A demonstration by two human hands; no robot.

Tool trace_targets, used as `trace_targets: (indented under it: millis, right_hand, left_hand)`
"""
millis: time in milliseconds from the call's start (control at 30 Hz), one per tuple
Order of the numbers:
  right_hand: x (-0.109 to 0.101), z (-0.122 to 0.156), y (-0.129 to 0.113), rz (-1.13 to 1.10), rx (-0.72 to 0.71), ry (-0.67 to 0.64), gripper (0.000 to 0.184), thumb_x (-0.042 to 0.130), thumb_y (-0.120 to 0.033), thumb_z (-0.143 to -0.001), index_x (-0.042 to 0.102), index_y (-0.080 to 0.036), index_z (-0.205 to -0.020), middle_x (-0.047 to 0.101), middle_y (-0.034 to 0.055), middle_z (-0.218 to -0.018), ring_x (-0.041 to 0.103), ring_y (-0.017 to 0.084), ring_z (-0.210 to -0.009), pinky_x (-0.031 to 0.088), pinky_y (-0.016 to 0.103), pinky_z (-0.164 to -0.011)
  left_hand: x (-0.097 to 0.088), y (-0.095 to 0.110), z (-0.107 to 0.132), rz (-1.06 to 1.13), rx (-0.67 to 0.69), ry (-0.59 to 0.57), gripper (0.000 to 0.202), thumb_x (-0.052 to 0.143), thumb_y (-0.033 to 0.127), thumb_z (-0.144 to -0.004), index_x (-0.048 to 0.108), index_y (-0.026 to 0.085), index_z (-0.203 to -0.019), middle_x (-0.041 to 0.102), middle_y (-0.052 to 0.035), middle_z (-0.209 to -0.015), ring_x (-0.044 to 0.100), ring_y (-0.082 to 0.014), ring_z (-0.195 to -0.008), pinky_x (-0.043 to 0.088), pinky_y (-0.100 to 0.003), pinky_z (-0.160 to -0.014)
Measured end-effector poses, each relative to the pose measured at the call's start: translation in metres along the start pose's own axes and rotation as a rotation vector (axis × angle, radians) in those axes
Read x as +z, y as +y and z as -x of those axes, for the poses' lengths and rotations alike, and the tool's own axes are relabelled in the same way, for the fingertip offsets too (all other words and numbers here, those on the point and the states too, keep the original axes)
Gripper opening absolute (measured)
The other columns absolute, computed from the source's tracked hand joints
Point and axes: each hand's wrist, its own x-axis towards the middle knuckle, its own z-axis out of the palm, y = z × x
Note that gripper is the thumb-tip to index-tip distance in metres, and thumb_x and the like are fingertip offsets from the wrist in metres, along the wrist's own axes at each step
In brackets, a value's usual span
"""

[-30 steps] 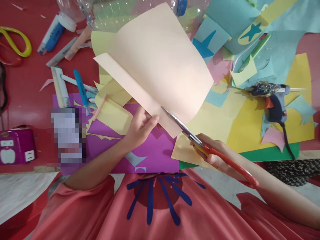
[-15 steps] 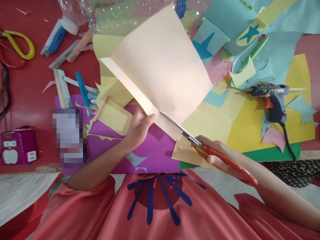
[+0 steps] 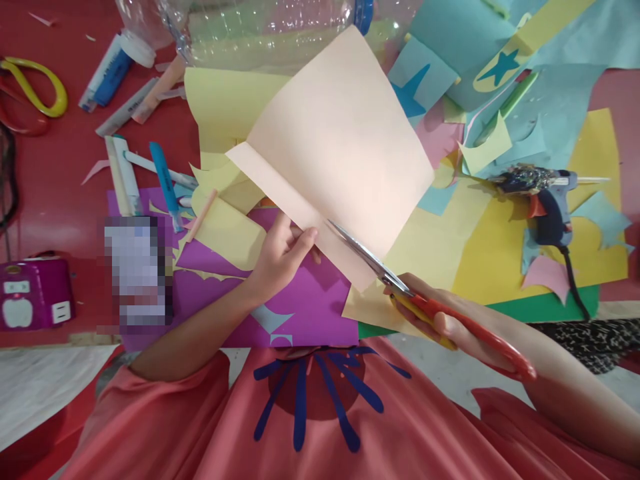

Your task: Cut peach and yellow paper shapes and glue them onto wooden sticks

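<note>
My left hand (image 3: 283,257) pinches the lower edge of a folded peach paper sheet (image 3: 345,147) and holds it up over the table. My right hand (image 3: 450,320) grips red and yellow handled scissors (image 3: 400,283). Their steel blades are parted and bite into the sheet's lower edge, just right of my left fingers. Under the sheet lie a purple sheet (image 3: 300,300) and yellow paper scraps (image 3: 225,227).
A blue glue gun (image 3: 547,200) with its cord lies at right on yellow and green paper. Blue star cut-outs (image 3: 503,63) sit at top right. Markers (image 3: 165,177) and a second pair of scissors (image 3: 33,90) lie at left. A purple box (image 3: 33,293) stands at far left, a clear plastic bottle (image 3: 260,27) at top.
The peach sheet has dropped and swung a little to the right, uncovering yellow paper behind it. The scissors have slid slightly right and my right hand has drawn back with them.
</note>
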Motion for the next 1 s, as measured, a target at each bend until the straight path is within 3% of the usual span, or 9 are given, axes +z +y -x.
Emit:
trace_targets:
  millis: [333,500,667,867,1000]
  right_hand:
    - [0.008,-0.012,-0.007,-0.194,0.043,0.004,0.065,0.035,-0.086,-0.077,0.042,-0.022,-0.090,0.044,-0.0035,-0.069,0.029,0.006,-0.051,0.021,0.022,-0.041]
    - [0.013,-0.014,-0.004,-0.217,0.030,0.068,0.065,0.040,-0.086,-0.075,0.043,-0.022,-0.086,0.044,-0.0028,-0.071,0.035,0.007,-0.056,0.026,0.022,-0.044]
    - [0.014,-0.017,-0.002,-0.208,0.001,0.079,0.063,0.044,-0.084,-0.076,0.044,-0.022,-0.086,0.043,-0.0044,-0.067,0.032,0.007,-0.053,0.023,0.023,-0.043]
    - [0.015,-0.019,-0.010,-0.141,0.013,0.140,0.065,0.040,-0.084,-0.077,0.047,-0.021,-0.091,0.044,-0.0047,-0.064,0.035,0.008,-0.054,0.026,0.025,-0.048]
    - [0.014,-0.020,-0.007,-0.085,-0.006,0.115,0.067,0.037,-0.084,-0.078,0.048,-0.020,-0.094,0.045,-0.0042,-0.066,0.037,0.009,-0.055,0.028,0.026,-0.050]
  left_hand:
    - [0.002,0.004,0.003,0.050,0.007,-0.070,0.025,0.060,0.040,-0.089,0.043,0.023,-0.096,0.064,0.0058,-0.058,0.063,-0.0125,-0.048,0.048,-0.024,-0.046]
    - [0.001,0.004,0.003,0.046,-0.015,-0.071,0.024,0.060,0.038,-0.089,0.042,0.023,-0.096,0.063,0.0067,-0.056,0.064,-0.0133,-0.048,0.049,-0.025,-0.047]
    - [0.000,0.003,0.002,0.002,-0.031,-0.050,0.023,0.059,0.037,-0.089,0.040,0.023,-0.091,0.063,0.0068,-0.052,0.063,-0.0134,-0.047,0.047,-0.025,-0.047]
    - [0.000,0.004,0.002,0.069,-0.049,-0.081,0.023,0.059,0.037,-0.089,0.041,0.023,-0.095,0.065,0.0066,-0.054,0.065,-0.0141,-0.047,0.049,-0.025,-0.047]
    - [-0.001,-0.002,0.001,0.107,-0.074,-0.058,0.028,0.061,0.041,-0.086,0.044,0.024,-0.100,0.064,0.0060,-0.057,0.067,-0.0169,-0.054,0.052,-0.028,-0.051]
